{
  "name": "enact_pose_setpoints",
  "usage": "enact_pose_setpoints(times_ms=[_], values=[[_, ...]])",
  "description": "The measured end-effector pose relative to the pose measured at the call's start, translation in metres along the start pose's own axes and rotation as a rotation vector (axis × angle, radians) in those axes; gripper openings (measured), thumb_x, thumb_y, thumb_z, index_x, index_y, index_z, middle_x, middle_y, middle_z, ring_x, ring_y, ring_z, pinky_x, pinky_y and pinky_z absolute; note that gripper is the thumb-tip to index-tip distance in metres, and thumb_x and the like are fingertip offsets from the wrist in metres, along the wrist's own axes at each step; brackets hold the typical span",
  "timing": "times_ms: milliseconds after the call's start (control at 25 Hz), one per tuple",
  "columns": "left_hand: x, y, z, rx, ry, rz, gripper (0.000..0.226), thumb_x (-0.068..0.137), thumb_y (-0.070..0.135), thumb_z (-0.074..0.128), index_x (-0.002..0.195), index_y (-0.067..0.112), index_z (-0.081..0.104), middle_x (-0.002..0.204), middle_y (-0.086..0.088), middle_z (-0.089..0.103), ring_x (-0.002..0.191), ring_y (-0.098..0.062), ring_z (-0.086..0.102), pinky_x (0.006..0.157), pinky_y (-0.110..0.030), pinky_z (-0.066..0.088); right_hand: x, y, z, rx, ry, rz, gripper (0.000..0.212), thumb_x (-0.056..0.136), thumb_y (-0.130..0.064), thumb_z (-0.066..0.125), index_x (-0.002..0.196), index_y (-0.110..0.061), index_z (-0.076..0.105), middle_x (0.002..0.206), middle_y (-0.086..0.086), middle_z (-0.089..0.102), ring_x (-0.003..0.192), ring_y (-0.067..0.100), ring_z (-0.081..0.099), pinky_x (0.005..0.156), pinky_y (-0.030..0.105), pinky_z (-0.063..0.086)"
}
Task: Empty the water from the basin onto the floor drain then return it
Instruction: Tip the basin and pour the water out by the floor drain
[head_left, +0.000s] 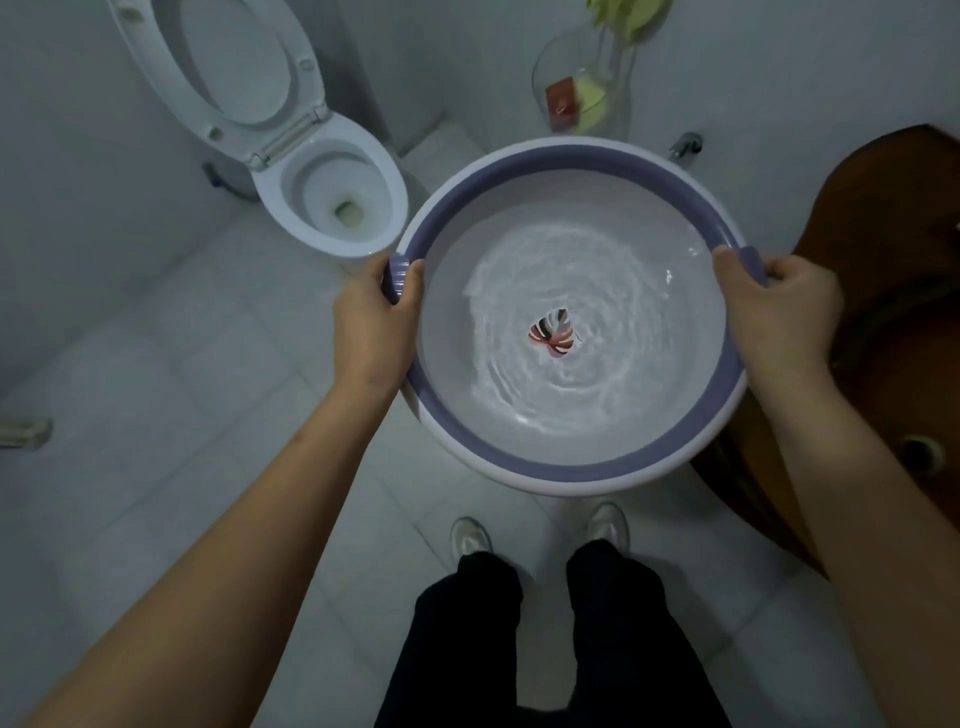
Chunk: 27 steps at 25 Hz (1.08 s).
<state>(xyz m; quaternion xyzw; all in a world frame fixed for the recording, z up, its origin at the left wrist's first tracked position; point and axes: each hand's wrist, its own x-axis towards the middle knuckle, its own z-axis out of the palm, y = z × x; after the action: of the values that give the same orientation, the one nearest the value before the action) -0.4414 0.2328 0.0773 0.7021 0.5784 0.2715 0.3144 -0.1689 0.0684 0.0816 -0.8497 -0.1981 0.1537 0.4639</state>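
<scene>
Arms outstretched, the left hand (371, 317) and right hand (774, 312) each clamp a rim handle, the water-filled basin (571, 467) level between them.

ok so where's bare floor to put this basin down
Bare tiled floor lies open on the left, between the toilet and the left hand. It is crowded to the right, where the brown wooden counter stands, and behind, where the glass vase sits.
</scene>
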Motion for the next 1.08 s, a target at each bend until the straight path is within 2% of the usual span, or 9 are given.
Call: enact_pose_setpoints(times_ms=[80, 240, 320, 440, 560, 840, 960, 1080], values=[[0.006, -0.024, 0.011, -0.007, 0.02, -0.006, 0.02, 0.092, 0.046, 0.05, 0.093, 0.031, 0.064, 0.072, 0.017, 0.064, 0.068, 0.008, 0.061, 0.06, -0.013, 0.049, 0.004, 0.014, 0.024, -0.005, -0.006, -0.008, 0.044, 0.081, -0.049, 0.062, 0.066, -0.008, 0.057, 0.063, 0.012, 0.058, 0.054, 0.022, 0.054, 0.052, 0.029, 0.043], [0.019, -0.068, 0.04, -0.012, 0.053, -0.014, 0.026, 0.092, 0.047, 0.05, 0.101, 0.029, 0.066, 0.078, 0.019, 0.065, 0.074, 0.005, 0.063, 0.068, -0.017, 0.053, 0.014, 0.048, 0.065, -0.005, -0.015, -0.047, 0.044, 0.083, -0.047, 0.061, 0.065, -0.008, 0.057, 0.059, 0.006, 0.055, 0.052, 0.017, 0.051, 0.048, 0.023, 0.039], [0.027, -0.094, 0.06, -0.004, 0.075, -0.01, 0.024, 0.092, 0.047, 0.05, 0.096, 0.029, 0.066, 0.076, 0.015, 0.066, 0.072, 0.002, 0.063, 0.069, -0.022, 0.057, 0.022, 0.068, 0.086, 0.007, -0.014, -0.04, 0.043, 0.082, -0.049, 0.062, 0.062, -0.01, 0.057, 0.059, 0.004, 0.057, 0.052, 0.014, 0.052, 0.05, 0.024, 0.04], [0.034, -0.138, 0.095, 0.003, 0.082, -0.01, 0.026, 0.09, 0.049, 0.05, 0.091, 0.028, 0.065, 0.08, 0.008, 0.068, 0.075, -0.007, 0.066, 0.071, -0.032, 0.06, 0.032, 0.102, 0.124, 0.039, 0.001, -0.062, 0.042, 0.081, -0.044, 0.064, 0.05, -0.022, 0.045, 0.044, -0.01, 0.045, 0.038, -0.001, 0.041, 0.041, 0.014, 0.034], [0.039, -0.181, 0.124, 0.019, 0.097, -0.03, 0.037, 0.089, 0.048, 0.05, 0.09, 0.015, 0.067, 0.082, -0.005, 0.07, 0.077, -0.022, 0.066, 0.072, -0.043, 0.058, 0.04, 0.137, 0.159, 0.025, 0.009, -0.092, 0.044, 0.082, -0.042, 0.065, 0.049, -0.022, 0.044, 0.043, -0.008, 0.042, 0.033, 0.0, 0.039, 0.036, 0.009, 0.028], [0.05, -0.29, 0.207, 0.016, 0.157, -0.027, 0.036, 0.084, 0.046, 0.058, 0.084, 0.012, 0.068, 0.075, -0.007, 0.069, 0.072, -0.022, 0.066, 0.066, -0.037, 0.055, 0.065, 0.253, 0.253, 0.014, -0.016, -0.156, 0.042, 0.082, -0.044, 0.063, 0.055, -0.015, 0.052, 0.049, -0.001, 0.044, 0.043, 0.01, 0.04, 0.041, 0.017, 0.033], [0.051, -0.337, 0.245, 0.014, 0.174, -0.023, 0.032, 0.085, 0.044, 0.059, 0.089, 0.014, 0.071, 0.077, -0.003, 0.07, 0.072, -0.017, 0.067, 0.067, -0.033, 0.056, 0.077, 0.302, 0.291, 0.015, -0.033, -0.184, 0.041, 0.082, -0.043, 0.064, 0.059, -0.009, 0.056, 0.049, -0.001, 0.042, 0.043, 0.009, 0.037, 0.036, 0.016, 0.028], [0.055, -0.376, 0.278, 0.005, 0.178, -0.012, 0.025, 0.087, 0.04, 0.056, 0.092, 0.022, 0.072, 0.075, 0.006, 0.069, 0.069, -0.005, 0.065, 0.062, -0.026, 0.056, 0.087, 0.345, 0.32, 0.024, -0.057, -0.186, 0.04, 0.082, -0.041, 0.064, 0.055, -0.013, 0.051, 0.049, 0.0, 0.04, 0.039, 0.005, 0.036, 0.035, 0.016, 0.029]])
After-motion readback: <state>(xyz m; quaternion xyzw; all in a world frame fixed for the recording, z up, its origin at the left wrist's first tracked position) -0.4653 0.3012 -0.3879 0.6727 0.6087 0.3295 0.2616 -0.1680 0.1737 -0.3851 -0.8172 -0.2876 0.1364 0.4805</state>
